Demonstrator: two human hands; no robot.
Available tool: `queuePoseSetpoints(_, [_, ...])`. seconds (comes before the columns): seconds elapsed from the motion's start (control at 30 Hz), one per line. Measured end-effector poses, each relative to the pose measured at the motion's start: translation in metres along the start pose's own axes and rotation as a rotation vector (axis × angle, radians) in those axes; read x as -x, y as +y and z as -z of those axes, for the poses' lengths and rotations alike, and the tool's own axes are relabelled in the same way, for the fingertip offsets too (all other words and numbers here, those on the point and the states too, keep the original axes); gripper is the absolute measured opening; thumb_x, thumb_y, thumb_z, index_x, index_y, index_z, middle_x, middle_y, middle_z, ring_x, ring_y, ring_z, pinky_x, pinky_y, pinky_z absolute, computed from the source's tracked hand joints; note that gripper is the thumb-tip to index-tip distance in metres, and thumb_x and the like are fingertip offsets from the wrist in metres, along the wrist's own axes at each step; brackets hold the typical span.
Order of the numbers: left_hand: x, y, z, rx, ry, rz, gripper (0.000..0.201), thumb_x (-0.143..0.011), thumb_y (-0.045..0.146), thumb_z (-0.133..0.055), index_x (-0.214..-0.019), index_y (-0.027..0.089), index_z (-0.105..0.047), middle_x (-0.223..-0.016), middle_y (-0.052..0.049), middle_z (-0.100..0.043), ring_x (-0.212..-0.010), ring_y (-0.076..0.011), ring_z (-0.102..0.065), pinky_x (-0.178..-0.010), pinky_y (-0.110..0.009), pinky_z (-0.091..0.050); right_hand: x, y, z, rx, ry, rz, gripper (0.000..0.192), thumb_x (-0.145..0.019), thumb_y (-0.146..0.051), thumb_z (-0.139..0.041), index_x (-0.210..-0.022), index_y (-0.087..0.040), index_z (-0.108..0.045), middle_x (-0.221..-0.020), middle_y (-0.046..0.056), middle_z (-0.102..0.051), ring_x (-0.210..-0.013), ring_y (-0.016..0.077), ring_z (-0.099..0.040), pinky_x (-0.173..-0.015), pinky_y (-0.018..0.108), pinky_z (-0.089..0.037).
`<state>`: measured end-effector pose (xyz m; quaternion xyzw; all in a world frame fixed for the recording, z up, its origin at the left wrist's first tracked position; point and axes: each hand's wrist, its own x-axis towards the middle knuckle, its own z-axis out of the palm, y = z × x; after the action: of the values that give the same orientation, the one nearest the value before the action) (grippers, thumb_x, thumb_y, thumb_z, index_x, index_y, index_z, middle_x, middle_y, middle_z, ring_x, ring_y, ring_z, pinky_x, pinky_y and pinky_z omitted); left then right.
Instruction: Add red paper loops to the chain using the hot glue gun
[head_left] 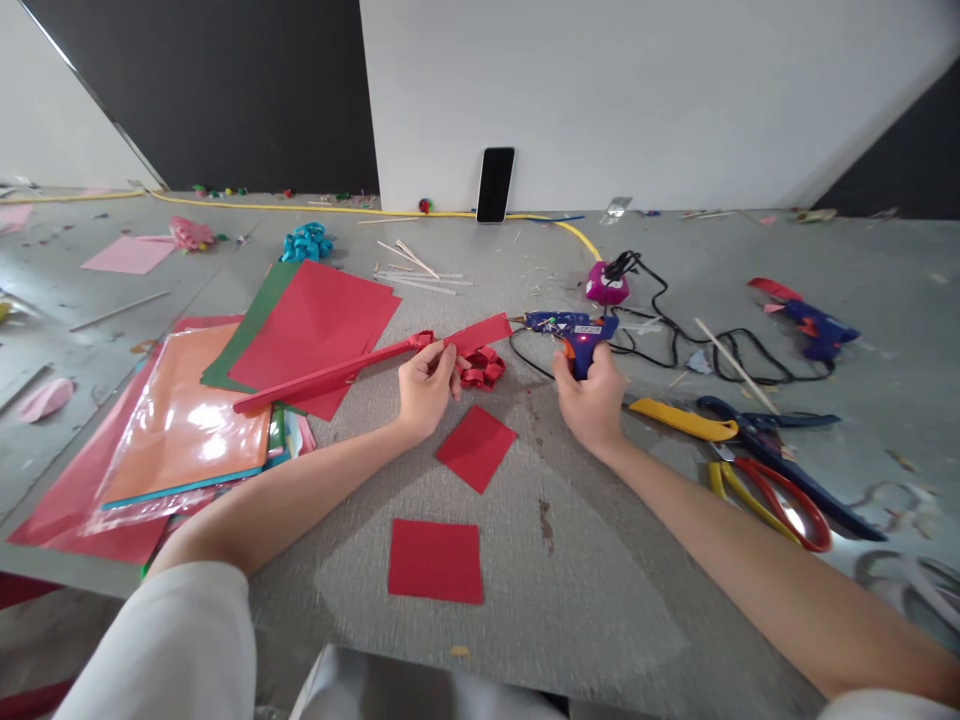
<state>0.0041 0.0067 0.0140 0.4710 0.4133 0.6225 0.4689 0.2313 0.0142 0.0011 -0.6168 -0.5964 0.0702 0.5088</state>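
My left hand (431,388) pinches a red paper strip (484,330) near its middle. A long thin red paper roll (330,372) runs out to the left behind that hand. Just beyond my fingers lies a curled red paper piece (484,368). My right hand (592,400) is wrapped round the handle of a blue hot glue gun (570,325), which has a small lit red light. Its nozzle points left and sits at the strip's right end; whether they touch I cannot tell. Nearer me on the table are a tilted red paper square (477,449) and a red paper rectangle (435,561).
Left are red sheets (315,325) and a plastic-wrapped paper pack (187,410). At right lie a yellow cutter (682,418), red-and-yellow scissors (787,505), blue-handled pliers (795,465) and another glue gun (817,330). Black cords trail from a purple plug block (607,284). A phone (495,185) leans on the wall.
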Motion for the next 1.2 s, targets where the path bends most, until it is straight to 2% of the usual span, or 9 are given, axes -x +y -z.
queuePoseSetpoints(0.17, [-0.001, -0.001, 0.0, 0.018, 0.018, 0.009, 0.048, -0.093, 0.061, -0.068, -0.073, 0.017, -0.063, -0.059, 0.002, -0.06, -0.04, -0.0061, -0.046, -0.04, -0.022, -0.038, 0.0, 0.0, 0.0, -0.006, -0.006, 0.01, 0.024, -0.091, -0.042, -0.064, -0.086, -0.023, -0.05, -0.06, -0.004, -0.051, -0.053, 0.015, -0.048, -0.057, 0.03, -0.036])
queuePoseSetpoints(0.33, [-0.001, -0.001, 0.001, 0.011, 0.029, 0.014, 0.047, -0.093, 0.061, -0.068, -0.074, 0.017, -0.064, -0.052, 0.005, -0.052, -0.039, -0.0066, -0.045, -0.04, -0.021, -0.037, 0.001, 0.0, 0.0, -0.004, -0.014, 0.0, 0.024, -0.09, -0.042, -0.064, -0.084, -0.024, -0.049, -0.057, -0.006, -0.048, -0.049, 0.014, -0.044, -0.053, 0.029, -0.032])
queuePoseSetpoints(0.53, [-0.002, -0.001, 0.001, 0.013, 0.061, 0.006, 0.046, -0.094, 0.059, -0.068, -0.074, 0.017, -0.064, -0.063, 0.001, -0.062, -0.041, -0.0064, -0.047, -0.041, -0.022, -0.038, 0.0, -0.001, 0.0, 0.001, -0.012, 0.003, 0.024, -0.09, -0.043, -0.063, -0.084, -0.024, -0.05, -0.056, -0.007, -0.045, -0.048, 0.0136, -0.041, -0.052, 0.029, -0.03])
queuePoseSetpoints(0.7, [-0.002, 0.001, 0.001, 0.001, 0.053, -0.009, 0.047, -0.095, 0.059, -0.066, -0.075, 0.017, -0.064, -0.052, 0.004, -0.052, -0.042, -0.0074, -0.046, -0.044, -0.021, -0.038, 0.0, 0.0, 0.001, 0.0, -0.029, 0.003, 0.025, -0.091, -0.045, -0.063, -0.086, -0.024, -0.051, -0.054, -0.008, -0.042, -0.047, 0.0134, -0.038, -0.052, 0.029, -0.029])
queuePoseSetpoints(0.83, [-0.001, 0.004, 0.0, 0.023, 0.052, -0.032, 0.048, -0.095, 0.061, -0.066, -0.075, 0.017, -0.065, -0.052, 0.004, -0.051, -0.044, -0.0073, -0.046, -0.046, -0.022, -0.039, 0.0, 0.001, 0.001, 0.016, -0.045, -0.007, 0.027, -0.091, -0.048, -0.063, -0.086, -0.024, -0.052, -0.053, -0.007, -0.043, -0.048, 0.0148, -0.041, -0.053, 0.03, -0.03])
queuePoseSetpoints(1.07, [-0.005, -0.004, 0.002, 0.102, 0.004, -0.037, 0.045, -0.094, 0.059, -0.069, -0.077, 0.017, -0.067, -0.055, 0.003, -0.053, -0.048, -0.008, -0.049, -0.05, -0.022, -0.041, -0.012, 0.015, -0.006, 0.043, -0.033, -0.05, 0.036, -0.089, -0.057, -0.064, -0.094, -0.022, -0.057, -0.071, 0.002, -0.062, -0.064, 0.0209, -0.056, -0.067, 0.035, -0.044])
queuePoseSetpoints(1.13, [-0.006, -0.006, 0.003, 0.114, -0.031, -0.02, 0.045, -0.094, 0.058, -0.069, -0.077, 0.017, -0.067, -0.056, 0.003, -0.055, -0.049, -0.008, -0.049, -0.051, -0.022, -0.041, -0.019, 0.024, -0.01, 0.031, -0.056, -0.067, 0.039, -0.087, -0.058, -0.066, -0.097, -0.021, -0.058, -0.077, 0.003, -0.064, -0.071, 0.0224, -0.058, -0.074, 0.038, -0.048])
queuePoseSetpoints(1.2, [-0.006, -0.007, 0.002, 0.117, -0.069, -0.003, 0.044, -0.094, 0.057, -0.069, -0.077, 0.017, -0.068, -0.056, 0.003, -0.054, -0.049, -0.0079, -0.049, -0.051, -0.022, -0.041, -0.024, 0.033, -0.013, 0.014, -0.045, -0.06, 0.045, -0.084, -0.057, -0.07, -0.105, -0.019, -0.058, -0.091, 0.008, -0.066, -0.085, 0.0258, -0.061, -0.086, 0.044, -0.05])
